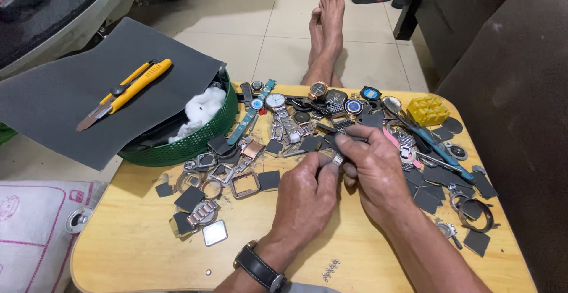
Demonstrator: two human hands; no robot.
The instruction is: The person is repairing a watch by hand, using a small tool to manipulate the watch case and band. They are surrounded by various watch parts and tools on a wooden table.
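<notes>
Tiny loose screws (331, 269) lie nearest on the yellow table (142, 245). Just beyond, the left hand (305, 201) and right hand (373, 172) pinch a small metal watch part (338, 160) between closed fingers; it looks light, stiff, slippery, best gripped by its edges. Farther off, a green basket (195, 142) holds white cotton (204, 107) under grey sandpaper (71, 104) and a yellow knife (125, 92).

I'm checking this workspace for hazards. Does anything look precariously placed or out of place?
Yes. The yellow utility knife lies with its blade extended on a dark grey sheet that rests tilted across the green plastic basket, overhanging the wooden table edge. Small watch parts are scattered loosely.
</notes>
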